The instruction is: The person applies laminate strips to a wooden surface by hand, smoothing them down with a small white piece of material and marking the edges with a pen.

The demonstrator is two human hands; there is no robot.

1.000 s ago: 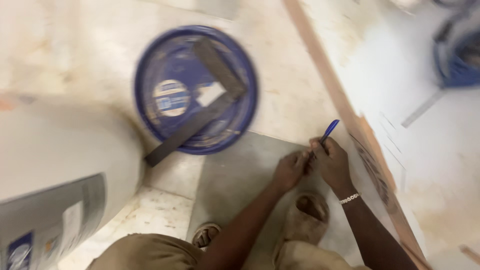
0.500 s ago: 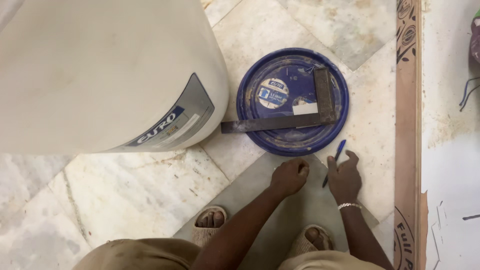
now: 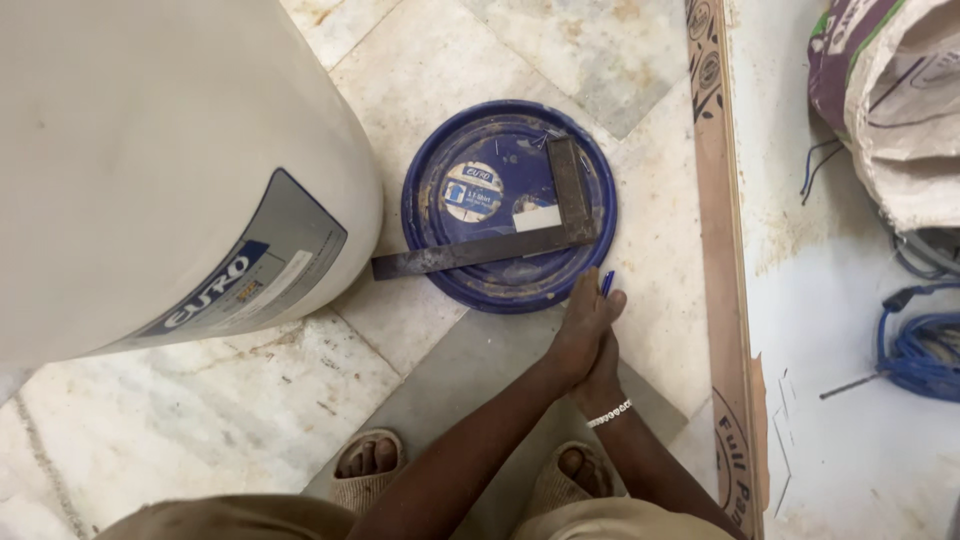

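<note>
Two bare hands meet just below the round blue plastic lid, the landmark for every position given here. Far left of the lid, touching its rim, stands a large cream-coloured plastic drum with a blue and white label. On the lid itself lies a steel try square: its long blade runs out past the lid's left edge toward the drum, and its short dark stock points up across the lid's right half. A round paper sticker sits at the lid's centre. Below the lid lies a flat grey rectangular sheet on the marble floor, and the person's two sandalled feet rest on its lower end. Just below the lid's lower right rim, the left hand lies over the right hand, the two pressed together palm to palm, fingers closed rather than spread. A blue pen pokes out between them, its tip just touching the lid's rim; which hand pinches it cannot be told. The right wrist wears a white beaded bracelet. Right of the lid runs a long brown plywood edge; well beyond it lie a woven sack and a coil of blue cable.
</note>
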